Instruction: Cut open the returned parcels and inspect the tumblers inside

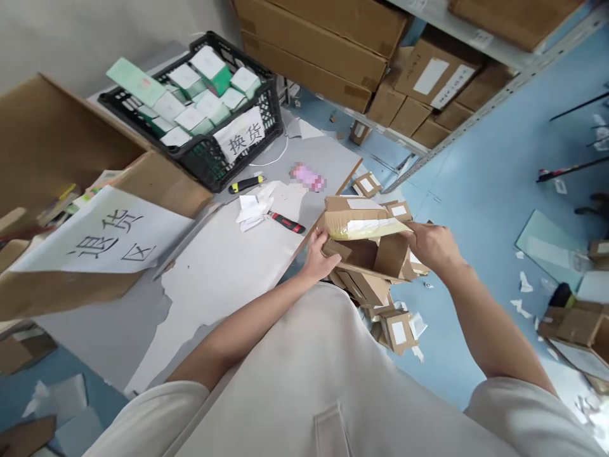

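Observation:
Between my hands is a brown cardboard box [392, 254], its flap raised and its inside showing bare cardboard. Yellowish tape and a white label run along the flap. My left hand [320, 257] grips the box's left side, thumb at the lower edge. At the right end, my right hand [435, 244] is closed on the flap's corner; its fingertips are partly hidden. On the table to the left lie a red-and-black utility knife [287, 222], a yellow-and-black utility knife [246, 184], crumpled white paper [254, 208] and a blurred pink item [308, 176].
A black crate [202, 162] of green-and-white boxes stands at the table's back. A large labelled carton [157, 181] sits at left. Several small cartons [398, 333] lie on the floor below my hands. Metal shelving [451, 136] with cartons is at upper right.

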Tool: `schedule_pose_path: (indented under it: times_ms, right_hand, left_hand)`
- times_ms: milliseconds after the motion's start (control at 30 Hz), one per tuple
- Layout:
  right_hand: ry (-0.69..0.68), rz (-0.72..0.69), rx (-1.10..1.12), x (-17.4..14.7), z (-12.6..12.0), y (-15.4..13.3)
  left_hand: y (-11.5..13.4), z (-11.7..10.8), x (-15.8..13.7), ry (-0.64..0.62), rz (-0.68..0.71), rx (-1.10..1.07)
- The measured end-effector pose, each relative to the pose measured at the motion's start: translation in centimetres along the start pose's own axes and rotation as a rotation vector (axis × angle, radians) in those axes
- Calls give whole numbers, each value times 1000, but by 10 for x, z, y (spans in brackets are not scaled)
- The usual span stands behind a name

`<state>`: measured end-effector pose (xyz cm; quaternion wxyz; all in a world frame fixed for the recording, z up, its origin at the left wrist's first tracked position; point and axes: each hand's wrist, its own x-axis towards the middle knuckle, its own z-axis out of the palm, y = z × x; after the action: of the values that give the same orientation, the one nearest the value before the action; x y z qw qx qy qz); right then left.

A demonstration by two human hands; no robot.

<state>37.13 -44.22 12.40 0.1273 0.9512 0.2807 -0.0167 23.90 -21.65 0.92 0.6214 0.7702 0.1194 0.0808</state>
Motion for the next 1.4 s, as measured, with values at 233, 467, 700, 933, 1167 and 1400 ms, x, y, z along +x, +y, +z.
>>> schedule_pose_path:
  times_ms: [233,467,700,933,1167,1400]
  right_hand:
    - [-124,148,-37,-32,41,43]
    - [-6,126,110,-69,78,37]
    - [-34,36,115,-30,77,-10]
    - [-315,-49,253,-20,91,31]
    - [-240,276,412,-21,108,86]
    - [-266,482,319,-12,120,98]
  left_hand:
    - [9,33,53,-464,-371,-23]
    - [4,73,96,-613,-193,503]
    - [25,117,89,-642,-96,910]
    - [9,126,89,-811,19,988]
    - [-23,99,110,-810,-218,426]
    - [-43,58,102,-573,-785,-56]
